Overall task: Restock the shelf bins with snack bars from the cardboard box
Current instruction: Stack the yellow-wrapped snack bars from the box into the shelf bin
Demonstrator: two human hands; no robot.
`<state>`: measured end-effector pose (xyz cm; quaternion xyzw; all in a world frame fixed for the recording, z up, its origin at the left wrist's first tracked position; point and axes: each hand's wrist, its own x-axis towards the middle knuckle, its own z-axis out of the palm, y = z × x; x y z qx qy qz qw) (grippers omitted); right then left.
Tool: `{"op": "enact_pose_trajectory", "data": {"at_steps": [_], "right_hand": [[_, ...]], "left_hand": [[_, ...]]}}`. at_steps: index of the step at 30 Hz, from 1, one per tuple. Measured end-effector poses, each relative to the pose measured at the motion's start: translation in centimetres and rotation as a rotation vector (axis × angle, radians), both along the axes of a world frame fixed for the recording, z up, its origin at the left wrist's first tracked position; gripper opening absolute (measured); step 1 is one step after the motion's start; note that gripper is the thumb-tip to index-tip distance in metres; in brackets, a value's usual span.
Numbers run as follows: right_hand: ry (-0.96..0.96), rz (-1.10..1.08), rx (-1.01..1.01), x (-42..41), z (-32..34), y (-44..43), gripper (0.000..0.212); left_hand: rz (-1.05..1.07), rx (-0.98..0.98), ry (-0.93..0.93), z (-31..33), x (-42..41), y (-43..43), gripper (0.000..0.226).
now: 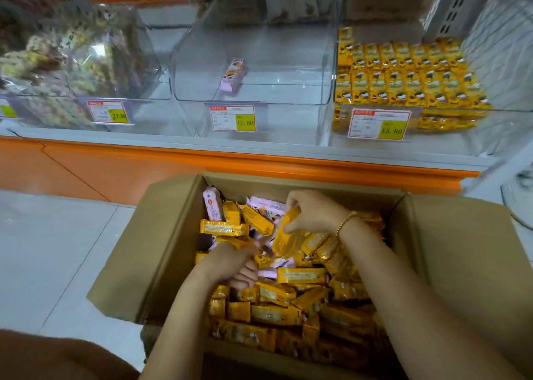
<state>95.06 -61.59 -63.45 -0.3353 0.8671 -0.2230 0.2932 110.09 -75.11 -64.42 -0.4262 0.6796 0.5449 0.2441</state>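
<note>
The box sat at 6 o'clock, heaped with bars. At the heap's 12 o'clock the right hand pinched a yellow bar between thumb and fingers. The left hand dug in mid-heap, fingers curled; whether they gripped anything could not be told. At 12 o'clock the middle bin held one pink bar; at 2 o'clock the right bin held yellow rows.
</note>
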Motion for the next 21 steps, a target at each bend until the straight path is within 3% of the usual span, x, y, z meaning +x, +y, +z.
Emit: {"op": "enact_pose_trajectory", "data": {"at_steps": [4,7,10,11,13,17,21], "right_hand": [[-0.126,-0.049,-0.355,-2.8,3.5,2.7,0.033],[-0.254,-0.026,-0.564,-3.2,6.0,4.2,0.037],[-0.301,0.033,-0.611,-2.6,8.2,5.0,0.040],[-0.286,0.043,-0.605,-2.3,8.9,5.3,0.042],[-0.168,0.064,-0.566,-2.0,10.5,5.6,0.047],[0.202,0.096,-0.449,-1.3,13.1,6.1,0.067],[0.420,0.058,-0.456,-1.1,14.2,6.6,0.083]], "left_hand": [[0.226,0.292,0.106,0.5,-2.1,-0.1,0.068],[0.410,0.594,0.328,1.4,-3.6,0.1,0.059],[0.416,0.763,0.501,3.3,-4.6,0.4,0.058],[0.392,0.759,0.527,3.8,-4.8,0.4,0.047],[0.368,0.744,0.580,5.2,-5.1,0.5,0.039],[0.284,0.779,0.712,7.6,-5.2,0.3,0.066],[0.310,0.701,0.864,10.3,-5.1,1.3,0.036]]}}
